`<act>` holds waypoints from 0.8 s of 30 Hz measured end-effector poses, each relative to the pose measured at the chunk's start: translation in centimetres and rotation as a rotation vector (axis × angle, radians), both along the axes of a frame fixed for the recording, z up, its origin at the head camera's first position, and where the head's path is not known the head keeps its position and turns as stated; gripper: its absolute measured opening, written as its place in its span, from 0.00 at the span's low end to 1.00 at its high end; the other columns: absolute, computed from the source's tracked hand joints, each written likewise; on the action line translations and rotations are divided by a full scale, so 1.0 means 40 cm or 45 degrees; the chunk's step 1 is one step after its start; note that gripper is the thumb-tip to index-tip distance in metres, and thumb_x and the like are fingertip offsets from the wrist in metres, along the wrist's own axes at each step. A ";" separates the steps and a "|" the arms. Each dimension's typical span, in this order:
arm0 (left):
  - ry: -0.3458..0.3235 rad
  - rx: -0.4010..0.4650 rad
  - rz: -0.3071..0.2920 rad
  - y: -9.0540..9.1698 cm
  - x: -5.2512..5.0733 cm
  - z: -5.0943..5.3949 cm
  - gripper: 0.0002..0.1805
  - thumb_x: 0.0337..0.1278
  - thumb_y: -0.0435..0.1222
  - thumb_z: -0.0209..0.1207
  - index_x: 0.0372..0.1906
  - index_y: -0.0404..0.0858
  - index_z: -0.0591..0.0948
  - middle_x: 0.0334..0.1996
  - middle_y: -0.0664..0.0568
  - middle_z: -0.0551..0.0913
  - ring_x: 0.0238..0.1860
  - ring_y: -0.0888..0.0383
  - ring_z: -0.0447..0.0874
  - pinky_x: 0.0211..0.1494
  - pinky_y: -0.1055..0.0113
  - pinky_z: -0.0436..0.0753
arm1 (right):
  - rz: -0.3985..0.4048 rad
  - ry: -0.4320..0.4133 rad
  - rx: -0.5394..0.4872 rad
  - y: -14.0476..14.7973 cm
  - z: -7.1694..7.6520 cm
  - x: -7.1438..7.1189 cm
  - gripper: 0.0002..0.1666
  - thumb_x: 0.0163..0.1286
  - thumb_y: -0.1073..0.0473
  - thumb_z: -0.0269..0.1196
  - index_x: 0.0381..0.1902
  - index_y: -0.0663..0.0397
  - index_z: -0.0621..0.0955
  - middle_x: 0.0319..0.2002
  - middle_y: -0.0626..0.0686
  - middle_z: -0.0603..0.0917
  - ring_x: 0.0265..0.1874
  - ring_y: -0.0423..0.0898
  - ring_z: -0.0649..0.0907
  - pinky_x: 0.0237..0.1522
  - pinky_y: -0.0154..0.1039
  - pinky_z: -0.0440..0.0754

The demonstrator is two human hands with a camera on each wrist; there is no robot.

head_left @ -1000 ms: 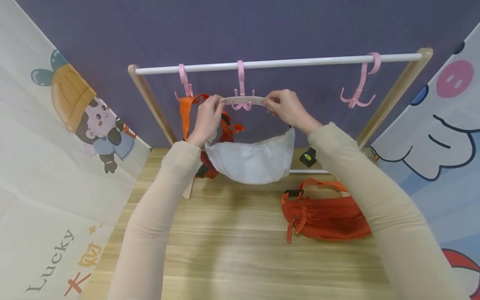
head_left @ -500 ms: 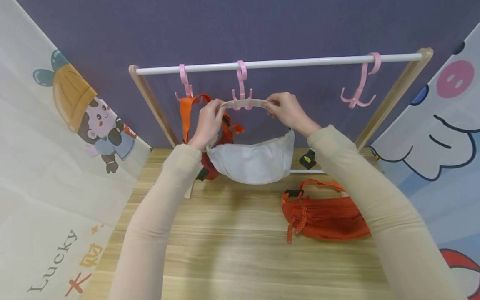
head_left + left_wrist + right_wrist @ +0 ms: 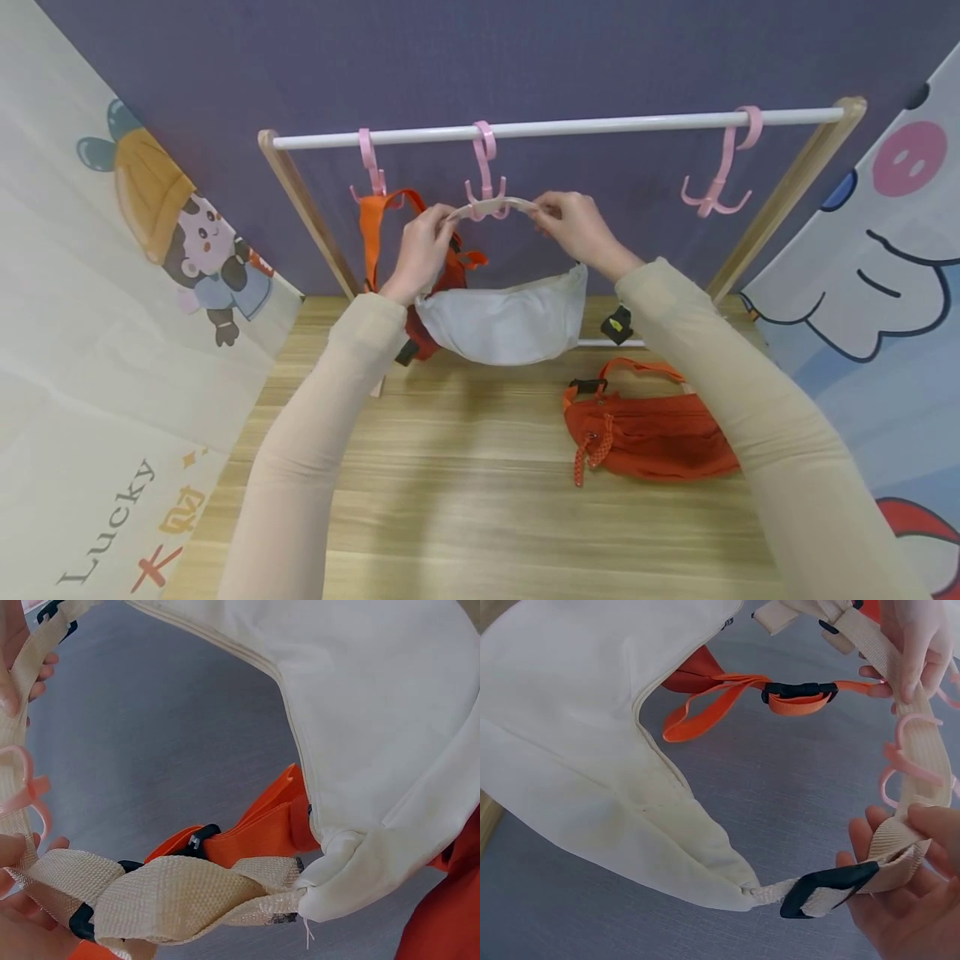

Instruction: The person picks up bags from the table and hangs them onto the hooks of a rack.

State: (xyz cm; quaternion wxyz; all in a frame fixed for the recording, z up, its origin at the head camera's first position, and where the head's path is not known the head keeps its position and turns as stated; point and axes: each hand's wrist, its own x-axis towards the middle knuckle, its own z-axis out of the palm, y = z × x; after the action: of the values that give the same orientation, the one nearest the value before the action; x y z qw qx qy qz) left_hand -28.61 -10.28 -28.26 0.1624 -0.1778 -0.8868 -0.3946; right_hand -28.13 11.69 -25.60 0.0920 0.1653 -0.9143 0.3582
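A white waist bag hangs by its cream webbing strap at the middle pink hook. My left hand pinches the strap left of the hook, and my right hand pinches it on the right. Between my hands, the strap arches across the hook's prongs, which show in front of it. In the right wrist view, a dark buckle lies beside my right fingers. The left wrist view has the strap folded and twisted close to my left hand.
A white rail carries the hooks. An orange-red bag hangs by its orange strap from the left pink hook. Another pink hook is on the right. A second orange-red bag lies on the wooden surface.
Both hands have lowered slightly, and the left has shifted a little right. The strap has gone from nearly flat to bowed over the hook's prongs.
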 end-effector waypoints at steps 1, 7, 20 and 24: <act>-0.006 0.002 -0.002 0.000 0.000 -0.001 0.12 0.62 0.38 0.48 0.43 0.36 0.77 0.36 0.46 0.79 0.30 0.55 0.72 0.34 0.66 0.70 | -0.004 0.001 0.004 -0.001 -0.002 0.001 0.13 0.66 0.60 0.53 0.40 0.62 0.80 0.30 0.59 0.81 0.27 0.47 0.77 0.29 0.36 0.71; 0.001 0.010 -0.005 0.003 -0.001 -0.013 0.12 0.61 0.37 0.50 0.45 0.36 0.77 0.40 0.45 0.80 0.38 0.53 0.78 0.40 0.63 0.74 | -0.015 0.038 -0.012 -0.002 -0.017 0.003 0.11 0.63 0.61 0.56 0.39 0.63 0.80 0.34 0.59 0.82 0.29 0.48 0.78 0.33 0.40 0.73; -0.024 -0.004 0.010 0.010 0.005 -0.025 0.17 0.59 0.33 0.52 0.53 0.35 0.73 0.43 0.42 0.78 0.39 0.51 0.76 0.45 0.62 0.73 | -0.019 0.104 -0.029 -0.001 -0.046 0.005 0.15 0.60 0.64 0.57 0.46 0.63 0.76 0.31 0.59 0.78 0.29 0.50 0.75 0.33 0.41 0.71; -0.059 -0.021 0.007 0.010 0.006 -0.029 0.20 0.59 0.33 0.51 0.57 0.36 0.70 0.49 0.43 0.75 0.45 0.51 0.74 0.51 0.62 0.71 | -0.021 0.101 -0.034 0.002 -0.052 0.006 0.17 0.60 0.65 0.57 0.48 0.63 0.75 0.33 0.60 0.78 0.31 0.51 0.75 0.35 0.42 0.71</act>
State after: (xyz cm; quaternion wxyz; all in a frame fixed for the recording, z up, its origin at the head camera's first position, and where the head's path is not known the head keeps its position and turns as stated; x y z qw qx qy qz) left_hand -28.37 -9.88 -29.43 0.1416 -0.1674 -0.8940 -0.3908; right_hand -27.90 11.75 -27.69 0.1332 0.1706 -0.9064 0.3627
